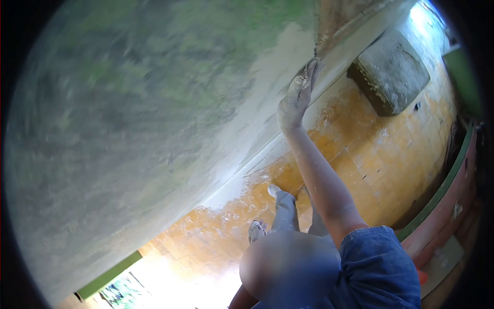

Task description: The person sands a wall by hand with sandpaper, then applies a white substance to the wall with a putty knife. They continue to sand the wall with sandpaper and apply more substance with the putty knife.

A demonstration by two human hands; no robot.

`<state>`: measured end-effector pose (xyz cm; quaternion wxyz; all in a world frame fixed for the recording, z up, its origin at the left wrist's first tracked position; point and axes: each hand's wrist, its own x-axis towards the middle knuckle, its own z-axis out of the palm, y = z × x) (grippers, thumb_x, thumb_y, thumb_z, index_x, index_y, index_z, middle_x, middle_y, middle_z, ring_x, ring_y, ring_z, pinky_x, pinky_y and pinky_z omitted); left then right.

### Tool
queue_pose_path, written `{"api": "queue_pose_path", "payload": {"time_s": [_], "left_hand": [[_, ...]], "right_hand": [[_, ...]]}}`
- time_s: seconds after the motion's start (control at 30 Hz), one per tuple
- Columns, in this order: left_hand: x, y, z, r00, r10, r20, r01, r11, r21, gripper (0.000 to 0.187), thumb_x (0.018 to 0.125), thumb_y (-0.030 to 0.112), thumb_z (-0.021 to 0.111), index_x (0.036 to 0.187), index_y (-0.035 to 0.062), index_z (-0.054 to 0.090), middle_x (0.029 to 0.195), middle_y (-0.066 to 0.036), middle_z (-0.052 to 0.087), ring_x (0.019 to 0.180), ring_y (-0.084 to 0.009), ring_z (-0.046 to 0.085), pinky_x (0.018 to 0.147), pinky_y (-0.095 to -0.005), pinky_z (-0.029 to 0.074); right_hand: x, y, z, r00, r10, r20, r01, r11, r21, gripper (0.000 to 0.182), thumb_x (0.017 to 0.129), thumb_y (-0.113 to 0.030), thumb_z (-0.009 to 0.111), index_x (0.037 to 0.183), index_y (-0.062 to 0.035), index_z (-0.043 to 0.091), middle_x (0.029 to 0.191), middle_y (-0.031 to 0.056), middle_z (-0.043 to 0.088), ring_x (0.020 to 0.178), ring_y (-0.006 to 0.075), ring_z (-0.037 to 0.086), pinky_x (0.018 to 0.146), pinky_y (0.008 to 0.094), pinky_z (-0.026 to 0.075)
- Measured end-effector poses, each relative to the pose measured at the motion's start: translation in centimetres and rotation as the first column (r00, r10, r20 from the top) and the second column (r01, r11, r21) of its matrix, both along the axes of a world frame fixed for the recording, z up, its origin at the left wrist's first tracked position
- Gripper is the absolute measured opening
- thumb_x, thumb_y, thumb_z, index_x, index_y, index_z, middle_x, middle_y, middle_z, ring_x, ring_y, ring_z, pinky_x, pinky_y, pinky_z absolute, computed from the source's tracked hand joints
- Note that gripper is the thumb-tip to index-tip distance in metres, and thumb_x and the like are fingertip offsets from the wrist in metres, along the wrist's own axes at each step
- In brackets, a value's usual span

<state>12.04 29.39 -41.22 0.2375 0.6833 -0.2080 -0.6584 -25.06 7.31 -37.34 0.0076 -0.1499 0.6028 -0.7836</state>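
My right hand (294, 105), coated in pale dust, reaches up at the end of a stretched arm in a blue denim sleeve. Its thumb and fingers are closed on a small, thin folded sheet (312, 67) that looks like sandpaper. Both are at the surface of a wall (154, 113) with patchy grey, green and whitish areas. Whether the sheet presses on the wall is hard to tell. A bit of my other arm shows at the bottom edge, but my left hand is out of view. A round blur covers part of my body.
Orange floor tiles (355, 165) with white dust run along the wall's foot. A dusty block-like box (393, 72) stands near the wall at upper right. A curved, green-edged low wall (437, 198) lies on the right. My feet, in grey trousers, are on the tiles.
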Motion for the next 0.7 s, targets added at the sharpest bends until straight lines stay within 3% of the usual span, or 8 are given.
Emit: {"api": "queue_pose_path", "payload": {"time_s": [0.1, 0.23, 0.33, 0.4, 0.5, 0.6, 0.67, 0.7], "left_hand": [[0.4, 3.0, -0.7, 0.994, 0.1, -0.048, -0.097, 0.994, 0.053, 0.056, 0.088, 0.036, 0.047, 0.136, 0.0116, 0.032, 0.137, -0.013, 0.04, 0.127, -0.0324, 0.036, 0.104, -0.051, 0.027], [0.0, 5.2, -1.5, 0.984, 0.17, -0.05, -0.165, 0.982, 0.097, 0.055, 0.09, 0.037, 0.045, 0.137, 0.0116, 0.032, 0.138, -0.012, 0.04, 0.128, -0.0313, 0.036, 0.104, -0.0506, 0.027], [1.3, 7.0, -2.1, 0.968, 0.246, -0.048, -0.24, 0.966, 0.1, 0.054, 0.091, 0.037, 0.047, 0.137, 0.0119, 0.032, 0.137, -0.012, 0.042, 0.126, -0.0299, 0.038, 0.102, -0.0509, 0.029], [2.4, 8.2, -2.8, 0.958, 0.283, -0.045, -0.279, 0.957, 0.083, 0.054, 0.091, 0.036, 0.049, 0.137, 0.0121, 0.033, 0.136, -0.012, 0.043, 0.126, -0.0301, 0.039, 0.102, -0.0514, 0.029], [4.0, 10.3, -3.9, 0.935, 0.352, -0.051, -0.348, 0.934, 0.076, 0.053, 0.091, 0.036, 0.049, 0.136, 0.0113, 0.034, 0.136, -0.013, 0.042, 0.127, -0.0316, 0.038, 0.101, -0.0524, 0.03], [5.0, 12.8, -4.1, 0.877, 0.474, -0.076, -0.47, 0.88, 0.072, 0.053, 0.09, 0.034, 0.05, 0.135, 0.0105, 0.035, 0.136, -0.015, 0.042, 0.126, -0.0327, 0.038, 0.1, -0.053, 0.03], [5.5, 14.3, -4.0, 0.802, 0.593, -0.062, -0.589, 0.804, 0.08, 0.048, 0.091, 0.027, 0.052, 0.133, 0.0071, 0.039, 0.132, -0.016, 0.046, 0.121, -0.0326, 0.044, 0.098, -0.0492, 0.035], [5.2, 14.3, -3.2, 0.776, 0.63, -0.026, -0.626, 0.774, 0.094, 0.047, 0.09, 0.026, 0.053, 0.131, 0.006, 0.041, 0.129, -0.015, 0.049, 0.121, -0.0306, 0.045, 0.099, -0.0483, 0.035]], "right_hand": [[1.4, 0.6, 2.0, 0.942, 0.011, -0.336, -0.008, 1.0, 0.011, 0.063, 0.096, -0.038, 0.042, 0.14, 0.0034, 0.025, 0.147, 0.0314, 0.01, 0.138, 0.0423, 0.007, 0.111, 0.0499, 0.009], [2.1, 1.0, 0.0, 0.572, 0.147, -0.807, -0.036, 0.987, 0.154, 0.059, 0.093, -0.028, 0.05, 0.14, 0.0002, 0.029, 0.148, 0.0283, 0.012, 0.139, 0.0387, 0.009, 0.112, 0.0477, 0.01], [-0.7, -0.1, 0.3, 0.922, 0.338, -0.192, -0.354, 0.933, -0.06, 0.057, 0.094, -0.017, 0.045, 0.143, -0.0018, 0.02, 0.152, 0.0187, 0.008, 0.141, 0.0303, 0.005, 0.113, 0.0406, 0.009], [-0.6, 0.6, 1.8, 0.796, 0.249, -0.552, -0.218, 0.968, 0.123, 0.057, 0.096, -0.015, 0.038, 0.145, -0.0018, 0.011, 0.153, 0.0143, 0.007, 0.141, 0.0261, 0.002, 0.114, 0.0381, 0.009], [3.3, 1.6, -1.0, 0.703, 0.251, -0.665, -0.122, 0.964, 0.235, 0.059, 0.095, -0.011, 0.04, 0.145, -0.0013, 0.009, 0.152, 0.0161, 0.005, 0.141, 0.029, 0.001, 0.114, 0.0402, 0.007], [11.4, 4.4, -8.1, 0.608, 0.629, -0.485, -0.422, 0.773, 0.473, 0.051, 0.093, -0.006, 0.045, 0.14, 0.0024, 0.026, 0.152, 0.0168, 0.007, 0.14, 0.0307, 0.006, 0.113, 0.0423, 0.013], [16.7, 9.5, -11.3, 0.427, 0.817, -0.388, -0.245, 0.518, 0.82, 0.037, 0.092, -0.004, 0.049, 0.129, 0.0029, 0.045, 0.148, 0.0167, 0.025, 0.138, 0.0253, 0.023, 0.11, 0.0388, 0.025], [19.1, 12.0, -13.3, 0.487, 0.87, -0.079, -0.594, 0.396, 0.7, 0.035, 0.093, -0.008, 0.05, 0.126, 0.0011, 0.048, 0.14, 0.0148, 0.038, 0.13, 0.0236, 0.035, 0.105, 0.0375, 0.032]]}}
